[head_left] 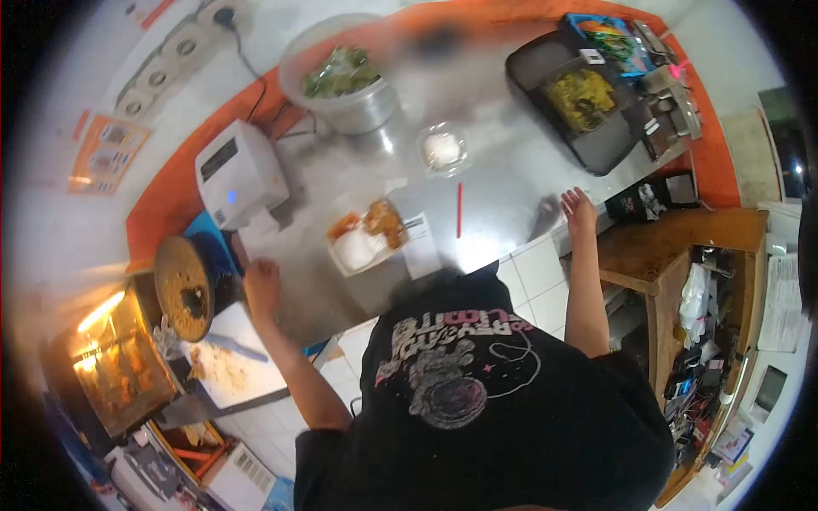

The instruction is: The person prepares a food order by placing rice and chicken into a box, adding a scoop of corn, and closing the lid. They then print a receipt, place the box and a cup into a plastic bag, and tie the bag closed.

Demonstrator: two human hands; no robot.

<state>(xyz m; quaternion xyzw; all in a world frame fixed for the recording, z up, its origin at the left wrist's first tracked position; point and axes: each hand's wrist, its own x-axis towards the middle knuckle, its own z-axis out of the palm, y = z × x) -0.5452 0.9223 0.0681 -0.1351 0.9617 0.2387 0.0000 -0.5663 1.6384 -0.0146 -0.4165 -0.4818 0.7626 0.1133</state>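
Note:
My left hand [262, 288] is closed in a fist at the left edge of the steel table [341, 300], with nothing seen in it. At the front right edge of the table, my right hand [580, 213] has its fingers loosely bent and apart, holding nothing. Between the hands sits an open food box [369, 261] containing white rice [359, 244], browned fried food [385, 223] and something orange-red. A printed paper slip [420, 247] lies against the box's right side. Farther right is a red pen-like stick [459, 210].
A white printer [241, 175] stands at the left, near a tub [362, 111] of green leaves. Behind the stick is a clear container of rice [443, 149]. A black tray [545, 111] holds yellow-green food. Left of me are a cutting board [239, 375], a knife and a lit food warmer [119, 366].

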